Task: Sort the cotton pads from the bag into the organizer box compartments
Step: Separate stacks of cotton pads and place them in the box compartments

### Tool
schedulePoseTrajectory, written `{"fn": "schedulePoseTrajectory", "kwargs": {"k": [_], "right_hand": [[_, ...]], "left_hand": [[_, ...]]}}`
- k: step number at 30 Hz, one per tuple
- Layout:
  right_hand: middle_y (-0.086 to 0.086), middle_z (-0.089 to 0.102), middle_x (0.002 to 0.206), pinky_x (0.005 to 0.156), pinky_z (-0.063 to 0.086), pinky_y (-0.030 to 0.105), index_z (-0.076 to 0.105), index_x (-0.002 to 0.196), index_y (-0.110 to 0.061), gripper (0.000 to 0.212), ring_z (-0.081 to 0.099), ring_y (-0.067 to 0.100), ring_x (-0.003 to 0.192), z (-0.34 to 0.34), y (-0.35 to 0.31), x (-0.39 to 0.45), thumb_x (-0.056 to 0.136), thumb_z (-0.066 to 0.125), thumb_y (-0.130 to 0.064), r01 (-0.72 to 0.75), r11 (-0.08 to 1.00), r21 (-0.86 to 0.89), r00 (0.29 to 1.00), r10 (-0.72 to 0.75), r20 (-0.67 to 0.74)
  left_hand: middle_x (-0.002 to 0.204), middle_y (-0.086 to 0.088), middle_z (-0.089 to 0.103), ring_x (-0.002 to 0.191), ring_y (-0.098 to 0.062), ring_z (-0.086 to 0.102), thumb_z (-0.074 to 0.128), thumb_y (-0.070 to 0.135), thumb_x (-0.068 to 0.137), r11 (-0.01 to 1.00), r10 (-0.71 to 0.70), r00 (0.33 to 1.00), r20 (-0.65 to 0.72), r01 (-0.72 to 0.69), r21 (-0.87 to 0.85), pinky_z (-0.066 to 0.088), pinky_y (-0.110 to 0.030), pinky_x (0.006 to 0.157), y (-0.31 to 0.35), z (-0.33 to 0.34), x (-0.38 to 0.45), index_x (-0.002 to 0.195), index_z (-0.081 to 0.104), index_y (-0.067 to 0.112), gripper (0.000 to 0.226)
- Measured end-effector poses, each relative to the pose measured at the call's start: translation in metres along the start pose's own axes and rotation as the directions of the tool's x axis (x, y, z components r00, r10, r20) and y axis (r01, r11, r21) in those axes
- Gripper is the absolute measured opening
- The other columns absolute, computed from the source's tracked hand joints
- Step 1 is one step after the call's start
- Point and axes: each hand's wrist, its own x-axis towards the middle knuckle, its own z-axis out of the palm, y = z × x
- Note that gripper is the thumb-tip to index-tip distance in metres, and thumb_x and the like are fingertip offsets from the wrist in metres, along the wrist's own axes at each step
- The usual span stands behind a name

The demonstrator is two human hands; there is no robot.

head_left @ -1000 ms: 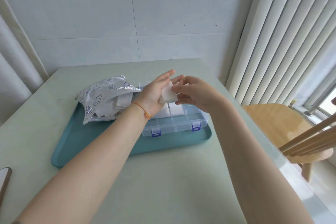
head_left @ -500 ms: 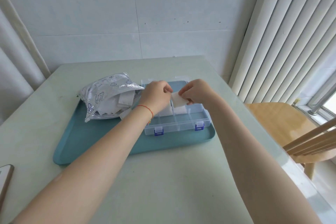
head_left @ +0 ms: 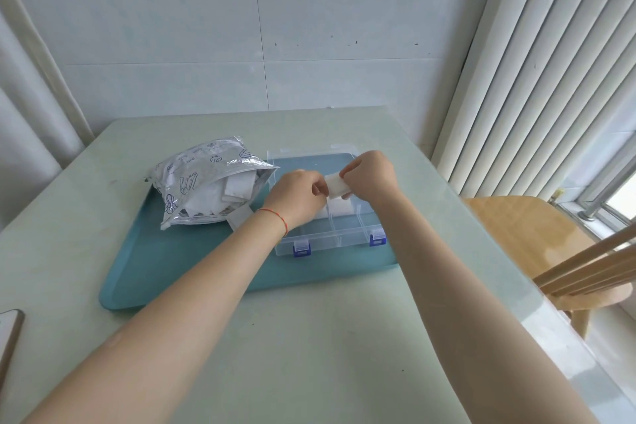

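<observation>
At seven o'clock I see only a cut-off corner of a dark-edged object point(head_left: 8, 337); I cannot tell what it is. Past it, on the teal tray point(head_left: 192, 262), the clear organizer box point(head_left: 330, 237) sits at centre, its far compartments hidden by my hands. My left hand point(head_left: 297, 194) and right hand point(head_left: 370, 179) both pinch one stack of cotton pads point(head_left: 335, 185) above the box. The open bag point(head_left: 210, 189) lies at ten o'clock, pads spilling out.

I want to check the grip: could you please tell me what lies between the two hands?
In the head view, a white cotton pad sits between the left hand and right hand, pinched by both above the organizer box.
</observation>
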Motion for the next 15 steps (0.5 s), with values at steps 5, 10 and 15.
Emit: {"fn": "schedulePoseTrajectory", "kwargs": {"k": [5, 10, 15], "right_hand": [[0.01, 0.073, 0.087, 0.052, 0.042, 0.022, 0.075, 0.099, -0.002, 0.027, 0.053, 0.018, 0.059, 0.006, 0.002, 0.004, 0.085, 0.052, -0.003, 0.014, 0.998, -0.064, 1.0, -0.014, 0.008], [0.009, 0.058, 0.071, 0.047, 0.034, 0.023, 0.061, 0.074, -0.005, 0.015, 0.046, 0.02, 0.059, 0.011, 0.005, 0.003, 0.085, 0.051, -0.002, 0.038, 0.972, -0.233, 0.999, -0.035, 0.016], [0.003, 0.039, 0.06, 0.043, 0.028, 0.024, 0.041, 0.062, -0.011, 0.024, 0.037, 0.02, 0.056, 0.009, 0.002, 0.005, 0.081, 0.049, 0.0, 0.087, 0.931, -0.356, 0.994, -0.06, 0.087]], "left_hand": [[0.106, -0.007, 0.064, 0.101, -0.026, 0.059, 0.053, 0.012, 0.086, 1.0, -0.006, 1.0, 0.025, 0.006, 0.017, 0.048, -0.032, 0.086, -0.001, 0.001, 0.002, 0.094, 0.069, 0.02, 0.02], [0.107, -0.004, 0.063, 0.102, -0.024, 0.058, 0.05, 0.015, 0.087, 1.0, -0.01, 0.998, 0.055, 0.009, 0.024, 0.048, -0.033, 0.089, -0.004, 0.002, 0.004, 0.091, 0.065, 0.024, 0.018], [0.114, -0.011, 0.056, 0.111, -0.03, 0.051, 0.039, 0.019, 0.096, 0.985, 0.013, 0.994, 0.106, -0.031, 0.17, 0.046, -0.036, 0.093, 0.0, 0.006, 0.006, 0.11, 0.072, 0.017, 0.036]]}}
